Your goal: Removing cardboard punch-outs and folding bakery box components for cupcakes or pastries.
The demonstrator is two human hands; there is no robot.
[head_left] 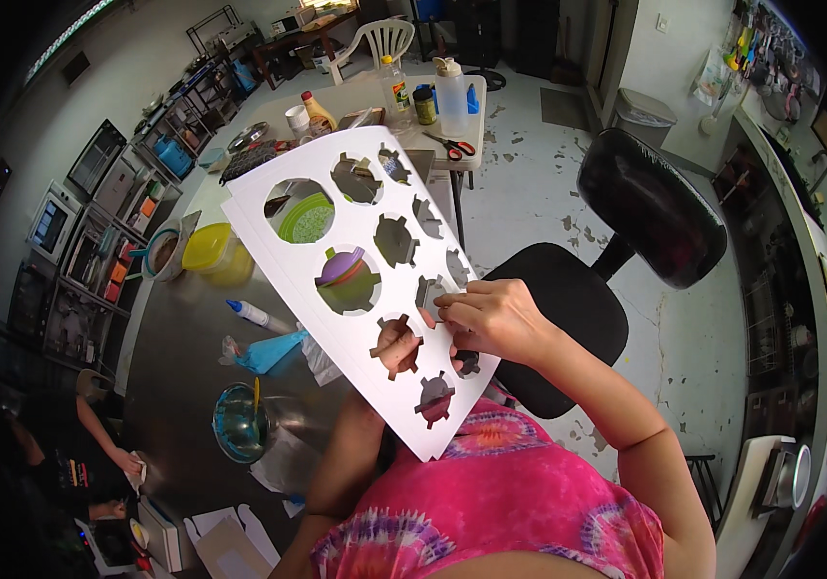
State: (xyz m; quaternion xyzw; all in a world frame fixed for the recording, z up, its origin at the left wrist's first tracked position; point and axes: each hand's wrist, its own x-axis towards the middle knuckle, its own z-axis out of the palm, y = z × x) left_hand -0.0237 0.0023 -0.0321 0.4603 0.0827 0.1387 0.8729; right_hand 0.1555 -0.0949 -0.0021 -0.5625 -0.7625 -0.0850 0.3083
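Observation:
A white cardboard cupcake insert [350, 227] is tilted up in front of me, with several round, notched holes. My right hand [502, 320] pinches it at a small hole near its right edge, thumb and fingers together. Behind the card is my left hand [398, 345], which grips it from underneath. Parts of that hand show through the holes, and the card hides the rest. Through the upper holes I see a green bowl [307, 221] and something purple [339, 264] on the table behind.
On the steel table [177, 347] at left are a yellow tub [215, 253], a blue piping bag [273, 353], and a metal bowl [239, 422] with blue residue. Bottles and scissors [452, 147] lie farther back. A black chair [553, 309] stands at my right. Another person's hand [126, 461] works lower left.

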